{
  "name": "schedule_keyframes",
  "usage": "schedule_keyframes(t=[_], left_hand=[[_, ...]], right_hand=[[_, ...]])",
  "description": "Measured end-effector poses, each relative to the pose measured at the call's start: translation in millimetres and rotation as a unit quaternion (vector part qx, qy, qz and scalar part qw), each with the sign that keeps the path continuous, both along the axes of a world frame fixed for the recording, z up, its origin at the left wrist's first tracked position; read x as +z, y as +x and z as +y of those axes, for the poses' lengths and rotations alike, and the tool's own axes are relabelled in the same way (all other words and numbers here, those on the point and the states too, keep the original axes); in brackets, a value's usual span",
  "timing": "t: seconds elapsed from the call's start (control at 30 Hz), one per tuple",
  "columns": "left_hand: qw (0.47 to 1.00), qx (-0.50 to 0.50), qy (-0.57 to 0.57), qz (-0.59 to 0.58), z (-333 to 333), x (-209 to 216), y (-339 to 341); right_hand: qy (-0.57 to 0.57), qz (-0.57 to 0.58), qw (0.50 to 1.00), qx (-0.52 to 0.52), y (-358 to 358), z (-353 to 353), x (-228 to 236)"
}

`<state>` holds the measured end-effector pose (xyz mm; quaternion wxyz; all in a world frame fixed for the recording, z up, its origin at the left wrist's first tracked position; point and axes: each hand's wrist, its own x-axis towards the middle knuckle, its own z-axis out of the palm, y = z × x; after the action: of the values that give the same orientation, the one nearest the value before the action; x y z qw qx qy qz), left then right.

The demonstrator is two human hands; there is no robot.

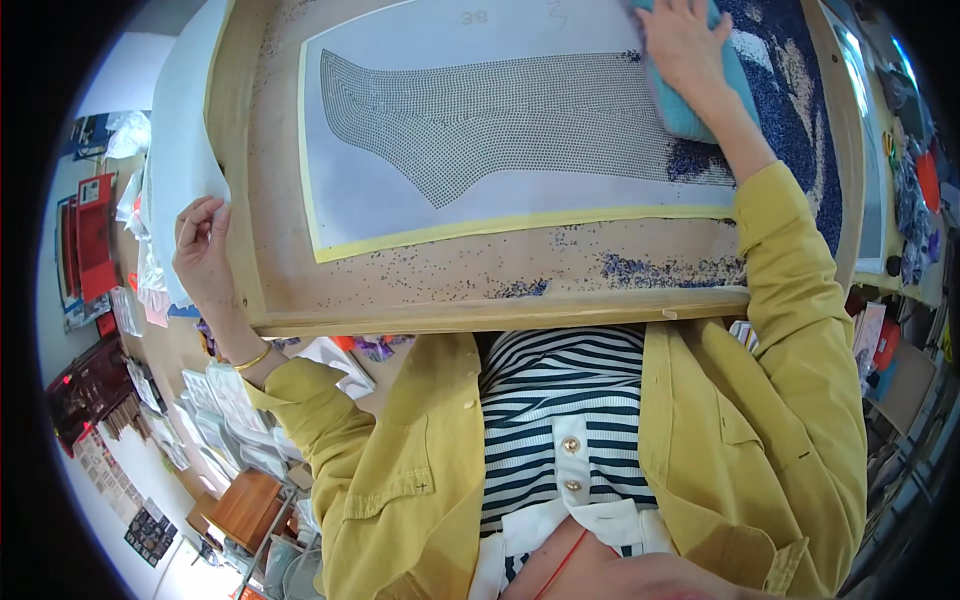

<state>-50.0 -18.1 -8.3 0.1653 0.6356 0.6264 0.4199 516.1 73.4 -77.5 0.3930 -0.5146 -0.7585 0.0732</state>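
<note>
In the shallow wooden tray (pixel 510 318) lies a white sheet with yellow edges (pixel 400 228), bearing a boot-like shape of dark dotted rows (pixel 470 115). At the far right, my right hand (pixel 688 50) lies flat with fingers spread on a teal, soft-looking pad (pixel 735 85). Small dark blue beads (pixel 700 160) are heaped beside and below the pad, partly covering the dots. Past the tray's left wall, my left hand (pixel 205 250) has its fingers curled to the thumb at the edge of a bent white sheet (pixel 180 140).
Loose beads (pixel 650 270) are strewn along the tray's near side, with a thick bank of them (pixel 820 180) by the right wall. To the left are red bins (pixel 95 240) and an orange-brown wooden box (pixel 245 512). Bagged goods (pixel 915 220) lie at the right.
</note>
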Motion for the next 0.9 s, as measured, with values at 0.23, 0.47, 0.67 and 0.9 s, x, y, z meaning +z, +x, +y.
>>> schedule_keyframes(t=[0.23, 0.47, 0.67, 0.9], left_hand=[[1.000, -0.014, -0.003, -0.028, 0, -2, -2], [1.000, 0.013, -0.018, -0.021, -7, -6, -13], [0.999, 0.033, -0.020, -0.025, -4, -8, -7], [1.000, 0.019, -0.013, -0.014, -2, -13, -14]], right_hand=[[-0.082, -0.379, 0.882, -0.269, 119, -44, -18], [-0.150, -0.212, 0.942, -0.212, 22, -122, 29], [-0.163, -0.210, 0.952, -0.154, -44, -128, 14], [-0.077, -0.310, 0.924, -0.209, -47, -134, 18]])
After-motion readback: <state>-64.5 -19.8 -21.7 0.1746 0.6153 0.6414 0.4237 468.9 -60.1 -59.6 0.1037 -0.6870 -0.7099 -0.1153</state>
